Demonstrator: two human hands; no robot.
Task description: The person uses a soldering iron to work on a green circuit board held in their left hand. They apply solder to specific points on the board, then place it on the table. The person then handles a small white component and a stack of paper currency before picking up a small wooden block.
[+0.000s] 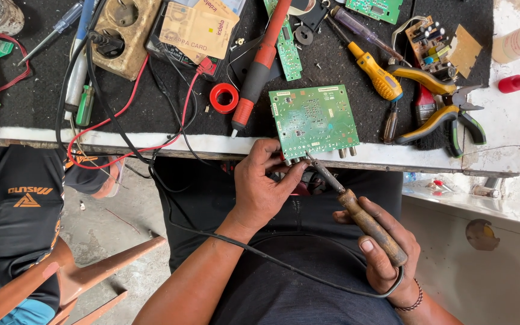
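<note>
On the bench we see yellow-handled pliers at right, a yellow screwdriver beside them, a red tape roll at centre, and a beige socket block at upper left. At lower left a person in a black shirt sits.

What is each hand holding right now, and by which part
The right hand holds a soldering iron by its wooden handle. The left hand pinches the near edge of the green circuit board.

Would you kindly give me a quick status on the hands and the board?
Left hand pinching green board at bench edge. Right hand holds soldering iron, tip at board's near edge. Red-handled tool and pliers lie close alongside.
</note>
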